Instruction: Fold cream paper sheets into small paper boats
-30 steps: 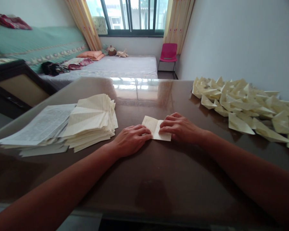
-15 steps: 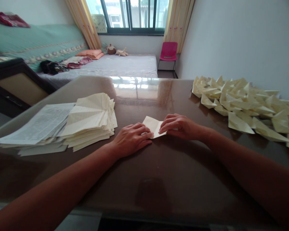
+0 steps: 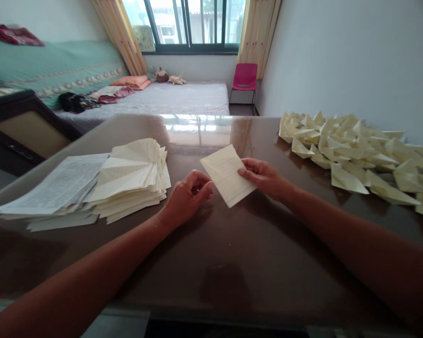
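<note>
A cream, faintly lined folded paper (image 3: 229, 174) is held up off the table, tilted, its corners pointing up and down. My right hand (image 3: 264, 177) is closed on its right side, thumb on the near face and fingers behind. Just left of the paper is my left hand (image 3: 190, 196), its fingers loosely curled with a gap between thumb and fingers. Its fingertips come close to the paper's left edge; whether they touch it I cannot tell.
On the left of the glossy brown table (image 3: 229, 263) lie a stack of cream paper sheets (image 3: 130, 173) and a pile of printed sheets (image 3: 63, 183). Many folded paper boats (image 3: 348, 145) are heaped at the right. Beyond stand a bed (image 3: 183, 98) and a pink chair (image 3: 245, 77).
The paper has been lifted from the table and turned, showing a squarer face. My right hand has kept hold of it, while my left hand has come off it and curled its fingers.
</note>
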{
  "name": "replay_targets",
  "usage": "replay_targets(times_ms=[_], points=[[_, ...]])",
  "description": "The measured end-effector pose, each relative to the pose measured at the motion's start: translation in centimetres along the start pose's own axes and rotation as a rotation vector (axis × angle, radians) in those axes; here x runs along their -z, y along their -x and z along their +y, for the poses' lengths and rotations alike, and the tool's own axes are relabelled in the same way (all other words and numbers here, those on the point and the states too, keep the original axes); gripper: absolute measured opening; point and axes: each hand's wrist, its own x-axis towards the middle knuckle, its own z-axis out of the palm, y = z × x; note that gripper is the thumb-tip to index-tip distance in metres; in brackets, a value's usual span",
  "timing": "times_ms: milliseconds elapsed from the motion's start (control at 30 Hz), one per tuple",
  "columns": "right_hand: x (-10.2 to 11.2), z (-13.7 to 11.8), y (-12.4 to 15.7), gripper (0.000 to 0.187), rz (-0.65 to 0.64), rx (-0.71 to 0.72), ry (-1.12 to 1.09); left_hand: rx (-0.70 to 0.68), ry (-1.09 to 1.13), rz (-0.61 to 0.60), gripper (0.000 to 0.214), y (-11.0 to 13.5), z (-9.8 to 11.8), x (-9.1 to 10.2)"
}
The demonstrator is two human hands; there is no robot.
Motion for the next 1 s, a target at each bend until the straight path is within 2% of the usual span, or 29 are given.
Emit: replay_targets(times_ms=[67,200,267,333,400,500,533,667,733,833,1000], points=[[-0.1,0.1,0.1,0.042,0.058,-0.066,-0.028,-0.072,-0.176,0.027,0.021,-0.1,-0.5,0.2],[-0.2,0.4,0.2,0.04,0.009,-0.157,-0.062,-0.434,-0.593,-0.003,0.024,-0.1,-0.7,0.5],[-0.2,0.7,0.1,0.042,-0.039,-0.161,-0.039,-0.577,-0.682,-0.036,0.019,-0.1,-0.5,0.4],[0.2,1.1,-0.1,0.045,-0.054,-0.142,0.076,-0.649,-0.718,-0.108,0.015,-0.2,-0.4,0.3],[0.7,1.3,-0.2,0.05,0.009,-0.064,0.306,-0.65,-0.731,-0.186,0.016,-0.2,-0.5,0.2],[1.4,0.5,-0.1,0.053,0.097,0.167,0.632,-0.598,-0.721,-0.224,0.02,-0.1,-0.7,0.1],[1.5,0.0,0.1,0.053,0.053,0.249,0.686,-0.58,-0.712,-0.221,0.021,-0.1,-0.7,0.0],[0.8,-1.6,1.1,0.054,-0.32,0.459,0.805,-0.52,-0.652,-0.194,0.021,0.1,-0.6,-0.2],[0.4,-1.7,1.4,0.039,-0.402,0.485,0.872,-0.502,-0.629,-0.2,0.021,0.2,-0.5,-0.3],[0.3,-1.2,1.5,0.02,-0.448,0.445,0.865,-0.499,-0.591,-0.262,0.023,0.2,-0.3,-0.2],[0.2,-0.8,1.4,0.019,-0.402,0.394,0.775,-0.472,-0.541,-0.319,0.023,0.3,-0.4,0.7]])
